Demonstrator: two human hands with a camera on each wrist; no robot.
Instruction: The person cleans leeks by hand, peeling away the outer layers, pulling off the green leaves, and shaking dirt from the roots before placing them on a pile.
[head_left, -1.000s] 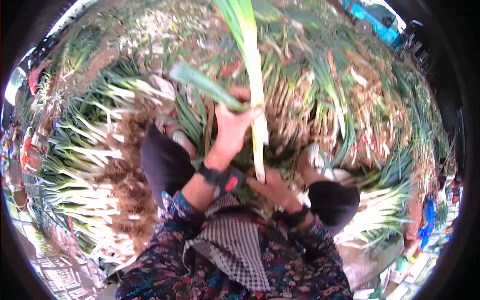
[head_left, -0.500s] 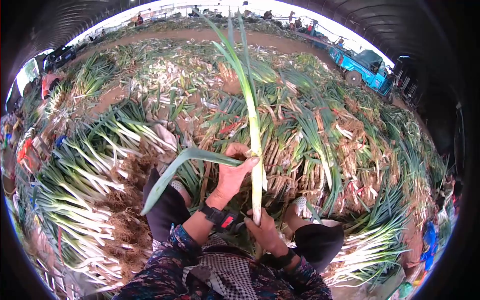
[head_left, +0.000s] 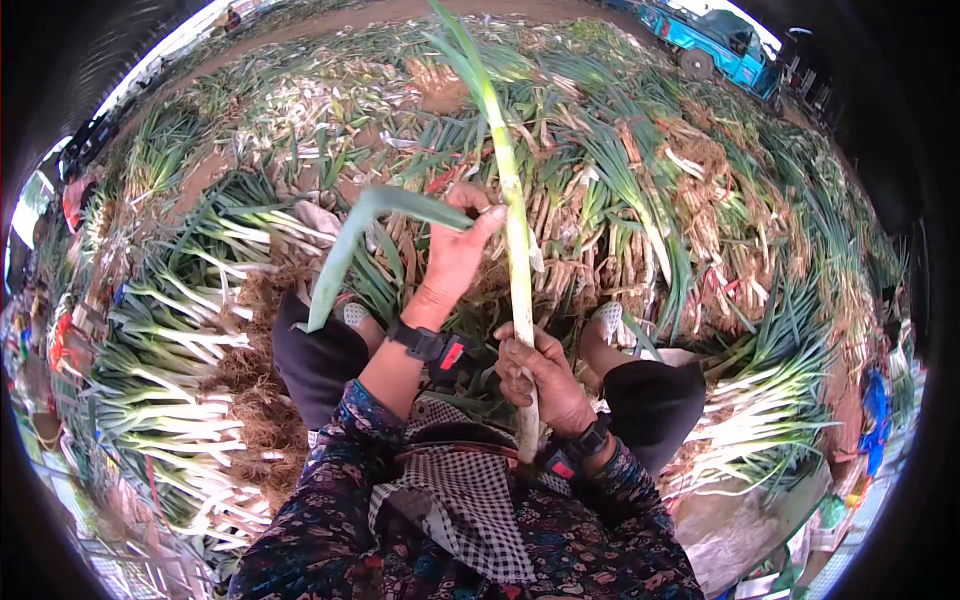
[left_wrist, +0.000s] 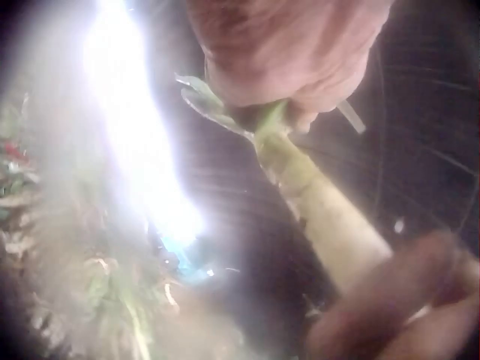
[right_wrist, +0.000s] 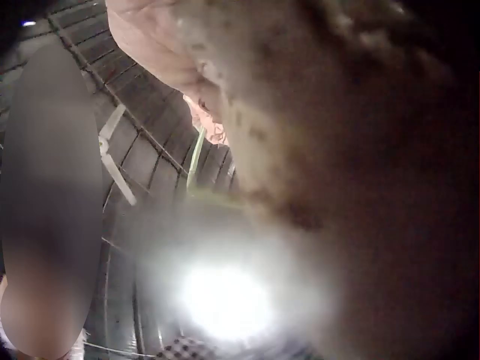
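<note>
Head view, centre: a long leek [head_left: 519, 265], its pale lower end near the person's torso and its green top pointing away. The left hand [head_left: 458, 250] grips the stalk partway up; its thumb presses against the stalk, with the fingers curled and a bent green leaf [head_left: 352, 240] caught between thumb and fingers. This leaf folds over and hangs down near the knee. The right hand [head_left: 545, 380] holds the stalk lower down, fingers curled round it; the pale end projects below this hand, near a checked cloth [head_left: 465, 500]. The left wrist view shows both hands on the stalk, one at each end of a pale section.

Surroundings: to the person's left lie leeks in a row [head_left: 190, 400], brown roots facing the person; to the right, a smaller pile of leeks [head_left: 750, 420]. Beyond the hands, more stalks and leaves cover the ground. Upper right: a blue vehicle [head_left: 705, 42].
</note>
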